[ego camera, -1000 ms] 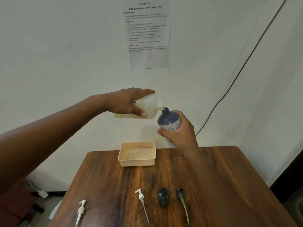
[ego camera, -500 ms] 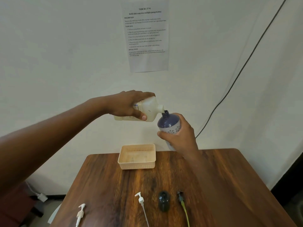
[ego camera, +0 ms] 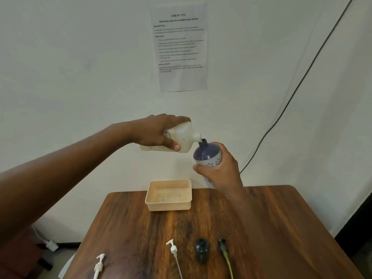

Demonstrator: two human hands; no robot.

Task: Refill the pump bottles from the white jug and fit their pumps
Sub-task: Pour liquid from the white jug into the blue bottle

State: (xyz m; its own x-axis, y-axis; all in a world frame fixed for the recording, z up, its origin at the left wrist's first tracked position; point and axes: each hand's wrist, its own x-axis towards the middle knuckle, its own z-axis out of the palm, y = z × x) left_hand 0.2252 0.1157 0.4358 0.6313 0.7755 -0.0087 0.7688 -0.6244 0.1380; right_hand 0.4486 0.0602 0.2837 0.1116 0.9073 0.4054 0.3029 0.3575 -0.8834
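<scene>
My left hand (ego camera: pixel 159 130) grips the white jug (ego camera: pixel 184 138), tipped on its side in the air above the table's far edge. Its spout meets the open neck of a purple bottle with a flower pattern (ego camera: pixel 207 156), which my right hand (ego camera: pixel 221 172) holds upright from behind. Two white pumps (ego camera: pixel 99 265) (ego camera: pixel 173 248) lie near the table's front, beside a dark pump head (ego camera: pixel 202 251) and a pump with a yellow-green tube (ego camera: pixel 225 252).
A beige perforated basket (ego camera: pixel 169 205) stands at the back of the wooden table (ego camera: pixel 271 228). A printed sheet (ego camera: pixel 181 49) hangs on the white wall, and a black cable (ego camera: pixel 291 97) runs down the wall at the right.
The jug and the purple bottle sit slightly lower in view than before, still held spout to neck. The table items have shifted down the frame with the camera.
</scene>
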